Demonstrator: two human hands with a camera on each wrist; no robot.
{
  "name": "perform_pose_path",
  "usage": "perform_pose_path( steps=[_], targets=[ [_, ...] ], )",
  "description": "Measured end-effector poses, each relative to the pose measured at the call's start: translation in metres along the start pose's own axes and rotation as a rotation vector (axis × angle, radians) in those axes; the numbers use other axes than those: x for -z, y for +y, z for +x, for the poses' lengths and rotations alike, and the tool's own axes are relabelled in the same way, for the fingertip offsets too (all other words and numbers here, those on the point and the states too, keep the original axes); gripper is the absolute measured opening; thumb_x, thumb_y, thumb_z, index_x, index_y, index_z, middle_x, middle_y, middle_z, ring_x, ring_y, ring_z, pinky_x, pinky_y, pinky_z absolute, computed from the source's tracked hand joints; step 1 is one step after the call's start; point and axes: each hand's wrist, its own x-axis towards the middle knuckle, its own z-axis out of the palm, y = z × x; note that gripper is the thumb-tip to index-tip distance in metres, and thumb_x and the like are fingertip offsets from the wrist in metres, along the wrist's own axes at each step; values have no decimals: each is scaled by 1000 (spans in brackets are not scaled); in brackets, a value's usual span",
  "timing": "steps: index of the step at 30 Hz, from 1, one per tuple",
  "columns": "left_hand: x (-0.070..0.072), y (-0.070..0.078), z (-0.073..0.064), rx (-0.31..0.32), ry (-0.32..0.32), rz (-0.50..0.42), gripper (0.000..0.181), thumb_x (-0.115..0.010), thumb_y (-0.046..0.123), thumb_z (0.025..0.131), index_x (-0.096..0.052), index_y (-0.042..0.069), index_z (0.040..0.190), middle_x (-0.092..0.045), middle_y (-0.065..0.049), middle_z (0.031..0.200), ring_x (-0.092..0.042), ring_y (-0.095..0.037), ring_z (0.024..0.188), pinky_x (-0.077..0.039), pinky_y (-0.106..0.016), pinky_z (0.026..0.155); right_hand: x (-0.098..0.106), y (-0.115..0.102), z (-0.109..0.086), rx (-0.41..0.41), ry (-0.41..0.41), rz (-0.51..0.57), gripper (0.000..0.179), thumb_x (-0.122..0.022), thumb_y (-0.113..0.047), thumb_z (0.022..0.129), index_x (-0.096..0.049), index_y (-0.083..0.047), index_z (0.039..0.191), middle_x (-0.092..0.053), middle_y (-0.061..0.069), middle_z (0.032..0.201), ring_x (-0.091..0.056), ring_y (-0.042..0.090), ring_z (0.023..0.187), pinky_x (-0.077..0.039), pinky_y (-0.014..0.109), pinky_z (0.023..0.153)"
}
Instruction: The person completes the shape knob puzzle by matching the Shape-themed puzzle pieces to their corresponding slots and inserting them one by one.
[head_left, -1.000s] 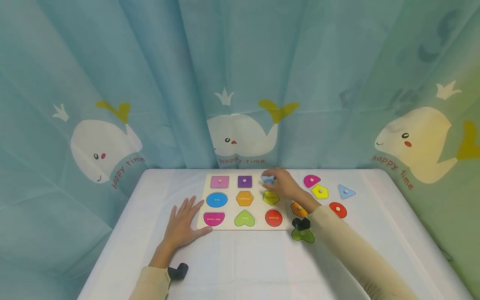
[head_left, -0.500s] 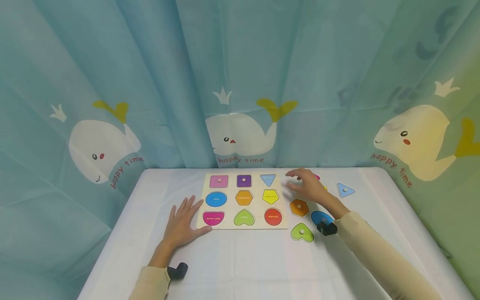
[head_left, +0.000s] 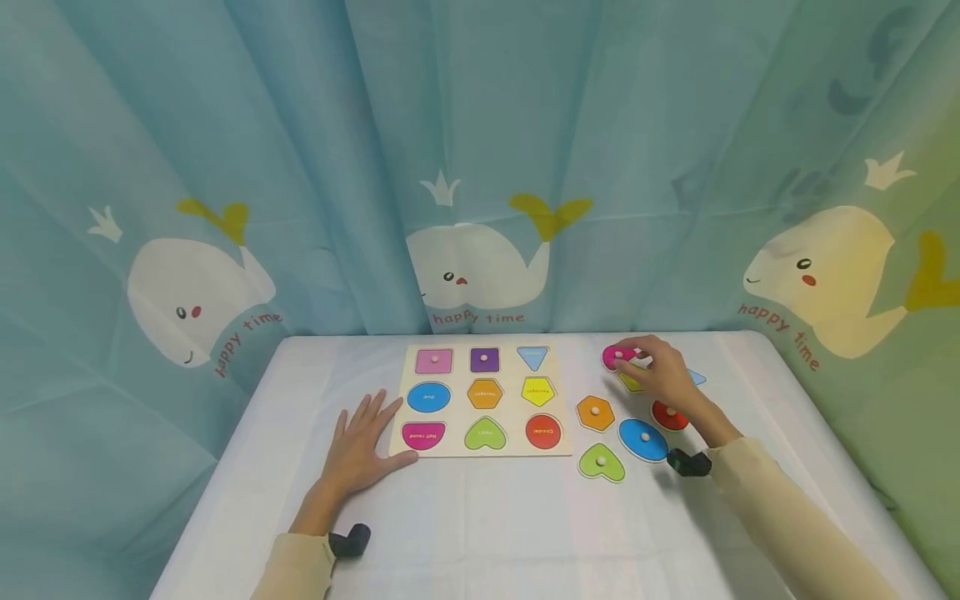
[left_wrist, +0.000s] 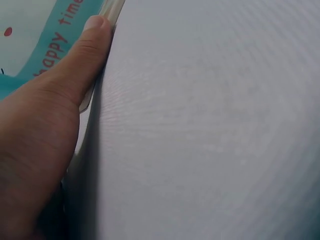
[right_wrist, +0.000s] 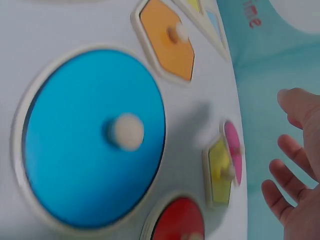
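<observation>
My left hand (head_left: 352, 454) lies spread at the left side of a shape puzzle board (head_left: 512, 417), its thumb (left_wrist: 82, 60) on the board's near corner. To the right of the board, my right hand (head_left: 667, 379) hovers over loose knobbed pieces. Its fingertips are close to the magenta half-round piece (head_left: 610, 353) and partly cover the yellow pentagon piece (head_left: 628, 382). In the right wrist view the fingers are loosely spread, apart from both pieces. A pink square piece (head_left: 424, 364) and a purple square piece (head_left: 477, 364) sit in the board; the other printed shapes there show no knobs.
Other loose pieces lie nearby: orange hexagon (head_left: 587, 417), blue oval (head_left: 636, 447), green heart (head_left: 595, 471), red circle (head_left: 663, 417) and a partly hidden light blue triangle (head_left: 697, 378). A blue whale-print curtain (head_left: 495, 125) hangs behind the white-covered table (head_left: 480, 525).
My right hand has moved right, from above the board's blue triangle shape to the loose magenta half-round piece. My left hand has stayed at the board's side.
</observation>
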Motion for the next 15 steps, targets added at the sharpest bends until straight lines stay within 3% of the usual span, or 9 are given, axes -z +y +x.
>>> perform_pose_path(
  steps=[15],
  targets=[
    [2, -3, -1, -12, -1, -39, 93, -78, 54, 82, -43, 12, 157, -29, -18, 166, -18, -44, 154, -6, -72, 119, 27, 46, -29, -300, 55, -6, 42, -64, -27, 102, -59, -3, 137, -51, 27, 140, -50, 48, 120, -53, 63, 94]
  ],
)
